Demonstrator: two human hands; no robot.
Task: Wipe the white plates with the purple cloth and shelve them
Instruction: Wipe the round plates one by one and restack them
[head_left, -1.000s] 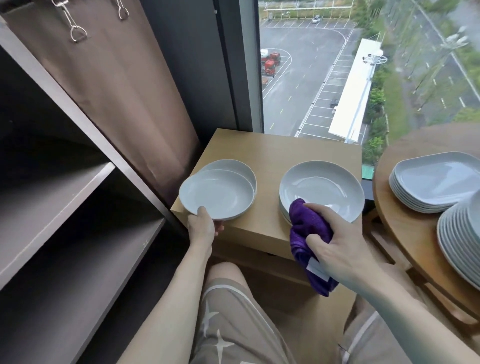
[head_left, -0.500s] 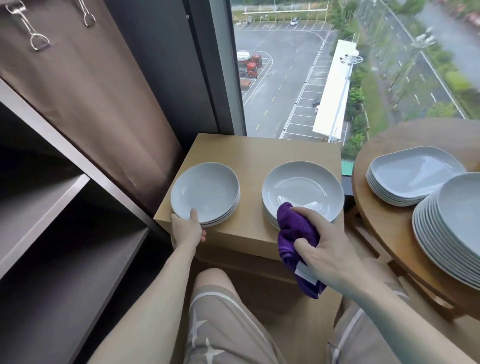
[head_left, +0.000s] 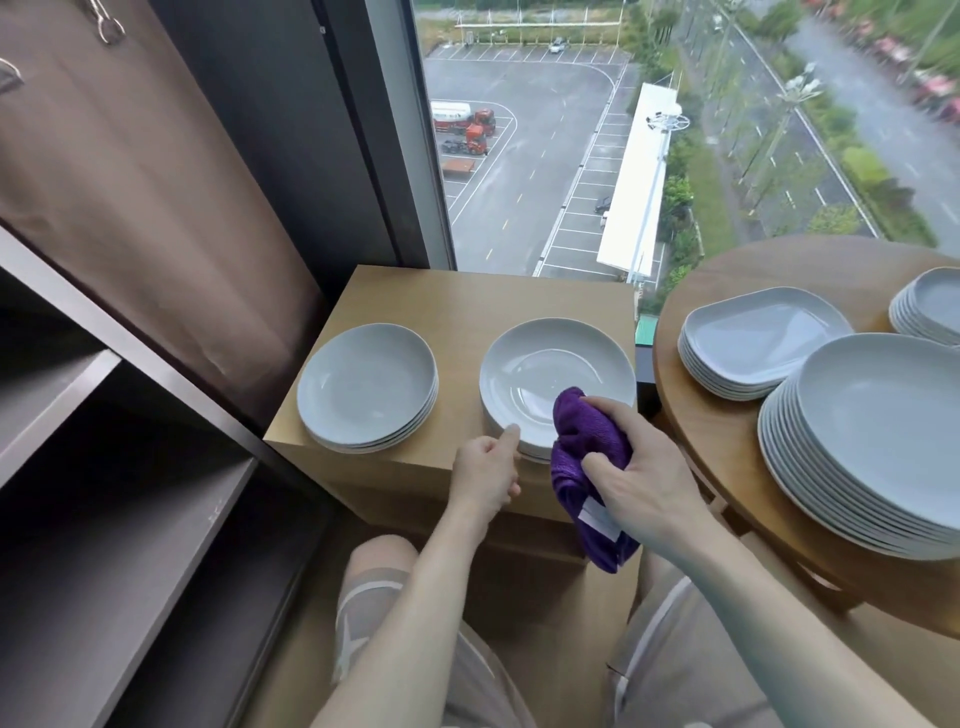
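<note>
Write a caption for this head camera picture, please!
Right hand holds purple cloth on a plate stack; left hand touches its rim.

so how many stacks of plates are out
5: two on the small table, left and right; three on the round table, near, middle, far right, cut off.

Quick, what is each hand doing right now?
Left hand: holds nothing, forefinger touching the right plate stack.
Right hand: grips the purple cloth.
</note>
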